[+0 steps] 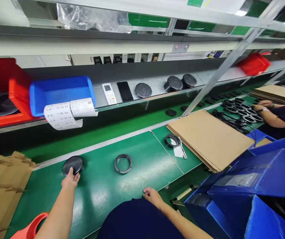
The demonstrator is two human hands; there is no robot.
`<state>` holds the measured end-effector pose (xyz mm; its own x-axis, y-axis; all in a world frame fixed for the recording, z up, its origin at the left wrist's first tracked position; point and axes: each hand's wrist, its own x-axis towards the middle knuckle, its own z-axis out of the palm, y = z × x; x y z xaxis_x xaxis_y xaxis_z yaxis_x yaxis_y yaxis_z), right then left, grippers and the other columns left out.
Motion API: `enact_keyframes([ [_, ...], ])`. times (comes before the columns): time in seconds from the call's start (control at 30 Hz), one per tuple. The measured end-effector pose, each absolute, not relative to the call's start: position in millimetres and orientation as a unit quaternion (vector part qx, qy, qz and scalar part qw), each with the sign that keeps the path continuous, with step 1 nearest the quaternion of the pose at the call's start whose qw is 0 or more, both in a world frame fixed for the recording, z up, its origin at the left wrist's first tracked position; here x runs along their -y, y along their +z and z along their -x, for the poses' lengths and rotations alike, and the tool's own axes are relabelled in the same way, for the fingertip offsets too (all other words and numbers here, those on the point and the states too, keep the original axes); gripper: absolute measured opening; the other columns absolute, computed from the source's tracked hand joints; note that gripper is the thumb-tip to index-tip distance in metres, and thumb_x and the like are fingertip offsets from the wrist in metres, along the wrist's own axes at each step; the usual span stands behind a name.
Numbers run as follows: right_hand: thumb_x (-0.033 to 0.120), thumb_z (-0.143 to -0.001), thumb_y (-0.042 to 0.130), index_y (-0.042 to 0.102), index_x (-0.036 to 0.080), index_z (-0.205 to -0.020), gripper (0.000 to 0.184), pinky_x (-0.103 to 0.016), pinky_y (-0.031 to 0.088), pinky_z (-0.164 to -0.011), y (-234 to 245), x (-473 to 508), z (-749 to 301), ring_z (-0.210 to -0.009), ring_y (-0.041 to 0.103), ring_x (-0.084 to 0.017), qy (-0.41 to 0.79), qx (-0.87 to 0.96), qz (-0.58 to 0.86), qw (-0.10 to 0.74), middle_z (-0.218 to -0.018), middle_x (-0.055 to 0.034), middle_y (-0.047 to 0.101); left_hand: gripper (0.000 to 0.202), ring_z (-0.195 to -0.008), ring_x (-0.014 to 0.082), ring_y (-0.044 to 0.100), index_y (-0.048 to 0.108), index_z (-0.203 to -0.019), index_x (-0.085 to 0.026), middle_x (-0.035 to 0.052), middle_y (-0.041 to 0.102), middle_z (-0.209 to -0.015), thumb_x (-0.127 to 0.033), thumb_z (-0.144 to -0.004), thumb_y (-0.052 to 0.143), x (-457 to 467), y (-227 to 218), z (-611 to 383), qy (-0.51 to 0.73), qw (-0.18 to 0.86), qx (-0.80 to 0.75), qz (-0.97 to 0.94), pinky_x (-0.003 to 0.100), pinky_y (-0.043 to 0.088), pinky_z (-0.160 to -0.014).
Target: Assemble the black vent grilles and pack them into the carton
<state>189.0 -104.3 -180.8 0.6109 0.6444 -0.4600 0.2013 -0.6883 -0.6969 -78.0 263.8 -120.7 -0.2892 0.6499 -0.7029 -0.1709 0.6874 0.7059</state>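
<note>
My left hand reaches out over the green bench, its fingers curled onto the near edge of a round black disc. To the right of the disc a black ring lies flat, untouched. My right hand rests close to my body at the bench's near edge, fingers curled in; I cannot make out anything in them. A second black ring lies further right on a white slip, beside a pair of tweezers.
A stack of brown cardboard sheets lies to the right, blue crates at the near right. Folded cardboard sits at left. On the shelf are a blue bin, red bin, remote, phone and black discs. Another person's arms work over several rings far right.
</note>
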Motion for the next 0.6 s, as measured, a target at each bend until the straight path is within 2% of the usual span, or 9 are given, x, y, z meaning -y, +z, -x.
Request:
enact_keyframes([
  [0.07,0.014,-0.063,0.061,0.061,0.021,-0.071,0.010,-0.023,0.042,-0.060,-176.4,111.1,-190.1,-0.061,0.061,-0.015,0.361,0.236,0.850,0.304,-0.057,0.0047,0.060,0.022,-0.055,0.0102,0.059,0.040,-0.077,-0.022,-0.0004,0.052,-0.075,-0.020,-0.082,0.061,-269.4,-118.2,74.3,0.362,0.581,-0.707,-0.174,0.022,0.053,-0.048],
  [0.13,0.017,-0.065,0.061,0.060,0.021,-0.075,0.010,-0.024,0.043,-0.061,-171.3,114.5,-192.9,-0.061,0.061,-0.015,0.363,0.232,0.851,0.300,-0.060,0.0041,0.061,0.027,-0.052,0.0091,0.057,0.037,-0.076,-0.022,-0.0026,0.052,-0.072,-0.019,-0.080,0.064,-268.1,-113.5,71.6,0.384,0.586,-0.688,-0.187,0.023,0.054,-0.049],
  [0.27,0.028,-0.069,0.062,0.060,0.019,-0.087,0.020,-0.026,0.046,-0.065,-151.7,100.4,-197.8,-0.064,0.061,-0.015,0.388,0.250,0.826,0.323,-0.070,0.0011,0.064,0.044,-0.052,0.0076,0.057,0.034,-0.072,-0.021,-0.0052,0.053,-0.066,-0.026,-0.069,0.078,-241.5,-99.4,66.5,0.434,0.607,-0.624,-0.231,0.024,0.057,-0.059],
  [0.37,0.039,-0.069,0.066,0.061,0.017,-0.097,0.036,-0.031,0.048,-0.075,-121.6,70.5,-194.1,-0.073,0.061,-0.017,0.428,0.277,0.765,0.393,-0.077,-0.0016,0.064,0.044,-0.057,0.0087,0.058,0.042,-0.071,-0.018,-0.0043,0.055,-0.065,-0.032,-0.061,0.083,-202.7,-84.7,59.8,0.430,0.656,-0.552,-0.284,0.024,0.055,-0.060],
  [0.47,0.045,-0.068,0.071,0.058,0.019,-0.112,0.053,-0.036,0.048,-0.085,-80.8,35.2,-184.4,-0.086,0.061,-0.019,0.471,0.293,0.691,0.463,-0.098,-0.0065,0.065,0.043,-0.064,0.0112,0.059,0.051,-0.078,-0.017,-0.0014,0.060,-0.073,-0.037,-0.059,0.084,-156.8,-65.5,51.7,0.406,0.697,-0.492,-0.329,0.025,0.054,-0.060],
  [0.6,0.046,-0.064,0.078,0.047,0.026,-0.130,0.075,-0.042,0.044,-0.096,-32.8,-1.9,-170.2,-0.114,0.055,-0.023,0.537,0.288,0.594,0.525,-0.130,-0.0122,0.053,0.041,-0.073,0.0123,0.059,0.054,-0.092,-0.017,0.0024,0.063,-0.089,-0.043,-0.069,0.076,-107.7,-38.4,43.7,0.354,0.721,-0.443,-0.398,0.025,0.052,-0.062],
])
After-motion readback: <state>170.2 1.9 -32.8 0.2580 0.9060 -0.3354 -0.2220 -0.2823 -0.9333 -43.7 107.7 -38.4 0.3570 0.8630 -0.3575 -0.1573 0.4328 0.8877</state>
